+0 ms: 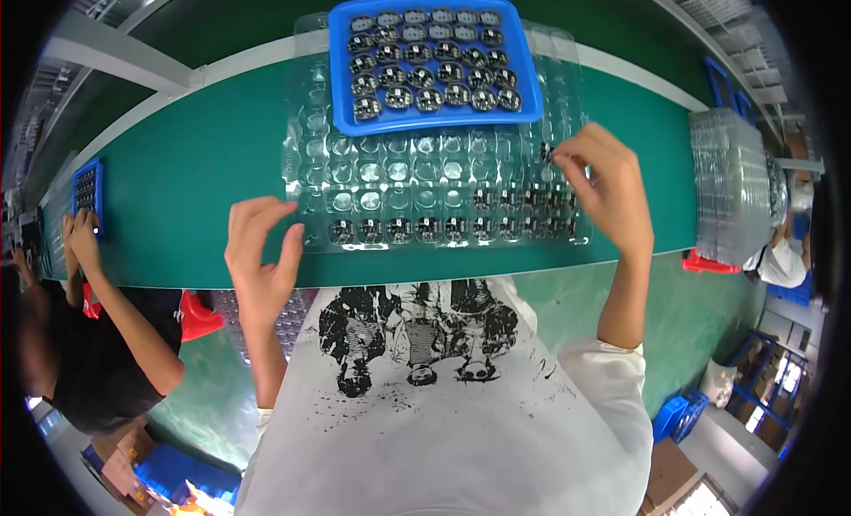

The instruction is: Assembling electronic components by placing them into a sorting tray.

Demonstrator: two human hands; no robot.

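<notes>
A clear plastic blister tray with rows of round pockets lies on the green table in front of me. Small black-and-silver electronic parts fill its nearest row and the right part of the row behind. Over the tray's right side, my right hand pinches one small dark electronic part between thumb and fingertips. My left hand is at the tray's left edge, thumb and fingers apart, holding nothing. On the tray's far portion rests a blue tray with several rows of round electronic parts.
A tall stack of clear blister trays stands on the table's right end. At far left, a co-worker's hands are by another blue tray. Red stools and blue crates are below table level.
</notes>
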